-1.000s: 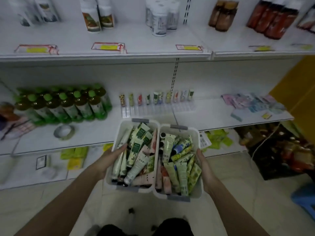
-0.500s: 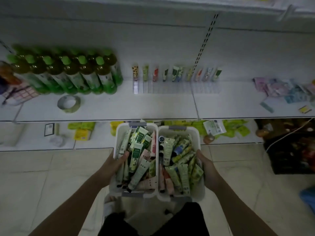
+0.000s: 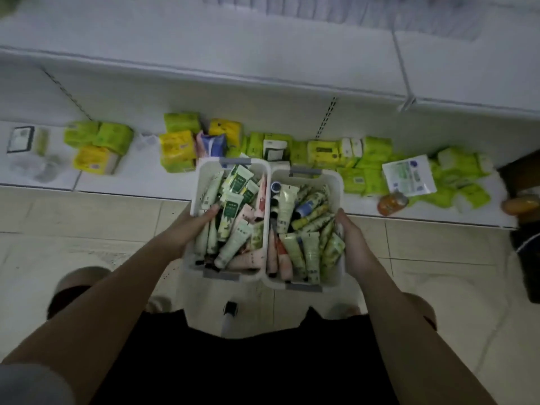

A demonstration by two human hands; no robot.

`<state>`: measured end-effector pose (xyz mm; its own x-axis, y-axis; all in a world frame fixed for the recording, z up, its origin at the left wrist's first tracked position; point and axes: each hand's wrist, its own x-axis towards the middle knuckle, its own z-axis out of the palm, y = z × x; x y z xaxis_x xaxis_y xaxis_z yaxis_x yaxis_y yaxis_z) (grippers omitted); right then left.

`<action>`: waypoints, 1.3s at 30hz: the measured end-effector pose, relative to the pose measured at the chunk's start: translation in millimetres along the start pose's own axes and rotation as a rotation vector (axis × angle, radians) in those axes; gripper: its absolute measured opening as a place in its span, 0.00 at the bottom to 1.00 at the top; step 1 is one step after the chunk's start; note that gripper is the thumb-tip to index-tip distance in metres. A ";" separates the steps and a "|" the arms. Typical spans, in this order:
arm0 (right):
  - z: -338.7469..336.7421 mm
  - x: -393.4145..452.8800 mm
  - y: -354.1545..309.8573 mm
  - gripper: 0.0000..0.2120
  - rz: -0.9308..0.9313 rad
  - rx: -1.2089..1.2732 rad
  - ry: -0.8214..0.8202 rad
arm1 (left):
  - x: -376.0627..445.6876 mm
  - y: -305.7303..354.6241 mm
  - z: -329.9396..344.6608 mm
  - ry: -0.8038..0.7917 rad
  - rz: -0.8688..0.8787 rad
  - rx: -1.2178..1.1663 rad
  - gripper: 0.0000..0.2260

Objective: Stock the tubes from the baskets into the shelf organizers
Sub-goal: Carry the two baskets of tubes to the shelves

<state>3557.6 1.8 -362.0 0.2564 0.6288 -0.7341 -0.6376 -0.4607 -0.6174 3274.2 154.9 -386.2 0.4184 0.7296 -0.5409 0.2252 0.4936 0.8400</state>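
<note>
Left hand (image 3: 191, 226) grips the outer rim of the left white plastic basket (image 3: 201, 173), thumb hooked over onto the tubes. Right hand (image 3: 349, 238) clutches the right white plastic basket (image 3: 336, 182). Both are crammed with green, pink and cream squeeze tubes (image 3: 233, 206), held side by side. Yellow-green tissue packs (image 3: 178, 147) line the white bottom shelf (image 3: 122, 182) from 10 to 2 o'clock.

Two baskets are held side by side between the hands: the left basket (image 3: 198, 182) against the left hand (image 3: 187, 229), the right basket (image 3: 336, 182) against the right hand (image 3: 350, 244). Tubes (image 3: 233, 206) are piled in both. Packets (image 3: 178, 147) are spread on the low shelf (image 3: 87, 179) beyond the hands.
</note>
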 end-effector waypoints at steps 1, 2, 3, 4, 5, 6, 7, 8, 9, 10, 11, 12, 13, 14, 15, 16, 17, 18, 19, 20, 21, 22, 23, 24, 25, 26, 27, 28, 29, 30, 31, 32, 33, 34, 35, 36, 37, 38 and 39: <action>-4.6 14.4 8.1 0.27 -0.018 -0.014 -0.002 | 13.3 -10.5 1.4 -0.020 0.031 0.011 0.29; -7.3 25.7 15.9 0.26 -0.039 -0.038 0.000 | 25.5 -20.5 1.3 -0.039 0.057 0.026 0.29; -9.7 34.8 24.3 0.25 -0.071 -0.061 0.009 | 34.5 -30.2 0.9 -0.052 0.082 0.042 0.29; -10.6 40.4 31.9 0.23 -0.102 -0.075 0.018 | 41.8 -40.7 -0.8 -0.053 0.104 0.048 0.28; -11.6 44.7 37.9 0.23 -0.126 -0.091 0.022 | 44.8 -48.8 -2.4 -0.043 0.125 0.037 0.27; -10.5 44.0 42.5 0.22 -0.144 -0.114 0.020 | 45.7 -54.3 -5.0 -0.040 0.138 0.024 0.25; -9.7 43.3 46.1 0.23 -0.159 -0.124 0.030 | 42.0 -55.8 -7.1 -0.049 0.150 0.023 0.23; -7.3 39.3 48.6 0.23 -0.168 -0.134 0.039 | 35.6 -58.4 -10.5 -0.058 0.156 0.019 0.21; -6.1 36.6 51.0 0.23 -0.176 -0.150 0.057 | 26.3 -59.7 -13.4 -0.063 0.150 0.007 0.20; -3.1 32.5 51.0 0.23 -0.178 -0.167 0.077 | 21.1 -61.2 -17.9 -0.056 0.141 -0.008 0.22; 0.3 29.9 50.8 0.22 -0.188 -0.171 0.074 | 17.3 -61.8 -22.2 -0.056 0.132 -0.011 0.27; 2.5 29.6 51.6 0.23 -0.199 -0.181 0.068 | 16.3 -64.3 -26.4 -0.060 0.120 -0.013 0.32; 2.6 32.3 53.2 0.23 -0.204 -0.183 0.073 | 16.9 -66.4 -28.2 -0.057 0.111 -0.005 0.35; 2.4 35.5 54.5 0.24 -0.194 -0.192 0.083 | 20.9 -68.0 -29.0 -0.054 0.109 -0.001 0.35; -0.3 40.3 57.4 0.25 -0.179 -0.183 0.084 | 25.8 -70.7 -28.0 -0.046 0.104 0.005 0.33; -6.9 47.3 63.3 0.25 -0.179 -0.167 0.061 | 32.4 -75.6 -25.4 -0.032 0.093 0.010 0.30; -12.1 50.2 67.8 0.25 -0.154 -0.167 0.047 | 39.7 -81.6 -22.0 -0.020 0.080 0.023 0.27; -14.5 50.4 70.6 0.25 -0.103 -0.175 0.054 | 48.1 -89.4 -17.5 -0.020 0.066 0.035 0.26; -17.8 52.0 72.4 0.24 -0.058 -0.169 0.066 | 57.7 -98.2 -11.9 -0.022 0.041 0.042 0.25; -21.8 55.9 72.7 0.24 -0.056 -0.139 0.092 | 68.9 -108.7 -5.9 -0.020 0.022 0.046 0.23; 0.6 30.0 62.1 0.22 -0.064 -0.102 0.156 | 79.8 -119.5 -0.5 -0.015 0.005 0.054 0.22; 12.8 18.2 54.8 0.24 -0.095 -0.091 0.217 | 90.8 -131.7 2.6 -0.004 -0.006 0.057 0.19; 15.0 23.1 53.1 0.24 -0.129 -0.090 0.187 | 100.6 -144.1 4.2 0.005 -0.021 0.048 0.17; 3.0 52.1 63.8 0.23 -0.124 -0.120 0.134 | 110.6 -157.5 4.4 -0.001 -0.041 0.020 0.16; -25.9 105.1 86.7 0.24 -0.077 -0.101 0.076 | 120.8 -172.1 3.4 -0.017 -0.065 -0.003 0.16; -49.5 147.4 110.1 0.25 0.017 -0.085 0.068 | 130.9 -187.8 1.4 -0.030 -0.089 -0.025 0.18; -59.3 168.5 123.8 0.26 0.076 -0.082 0.072 | 138.3 -202.6 -1.3 -0.048 -0.114 -0.039 0.21; -72.8 192.9 138.6 0.28 0.097 -0.064 0.077 | 145.2 -216.4 -4.2 -0.075 -0.131 -0.050 0.22; -89.1 213.3 154.1 0.30 0.099 -0.037 0.058 | 151.0 -229.0 -7.0 -0.103 -0.151 -0.058 0.23; -96.2 225.3 163.2 0.31 0.137 -0.046 0.051 | 157.3 -242.5 -9.4 -0.133 -0.175 -0.067 0.23; -96.0 231.9 169.4 0.31 0.163 -0.068 0.050 | 163.3 -254.2 -10.7 -0.154 -0.200 -0.071 0.23; -99.6 240.6 177.7 0.30 0.179 -0.095 0.051 | 169.8 -265.3 -12.4 -0.160 -0.213 -0.077 0.23; -102.7 246.7 184.7 0.30 0.178 -0.108 0.040 | 175.7 -273.5 -12.5 -0.154 -0.219 -0.079 0.24; -107.6 254.7 191.8 0.30 0.177 -0.119 0.045 | 182.1 -280.8 -12.1 -0.142 -0.220 -0.077 0.26; -112.7 263.3 198.3 0.31 0.183 -0.134 0.045 | 187.0 -284.9 -10.1 -0.119 -0.224 -0.062 0.28; -117.8 270.7 203.5 0.31 0.199 -0.146 0.055 | 191.9 -288.6 -7.8 -0.089 -0.233 -0.043 0.31; -123.2 278.4 207.3 0.30 0.206 -0.156 0.087 | 196.9 -292.5 -4.3 -0.064 -0.244 -0.027 0.33; -128.7 286.1 209.0 0.28 0.215 -0.169 0.107 | 202.8 -296.2 0.3 -0.050 -0.250 -0.021 0.33; -132.3 292.6 208.1 0.27 0.220 -0.175 0.119 | 208.7 -298.2 5.0 -0.044 -0.249 -0.018 0.32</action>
<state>3596.0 7.1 -742.7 0.2160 0.4293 -0.8769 -0.5548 -0.6851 -0.4720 3298.7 157.7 -749.5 0.3901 0.5636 -0.7281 0.3101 0.6641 0.6803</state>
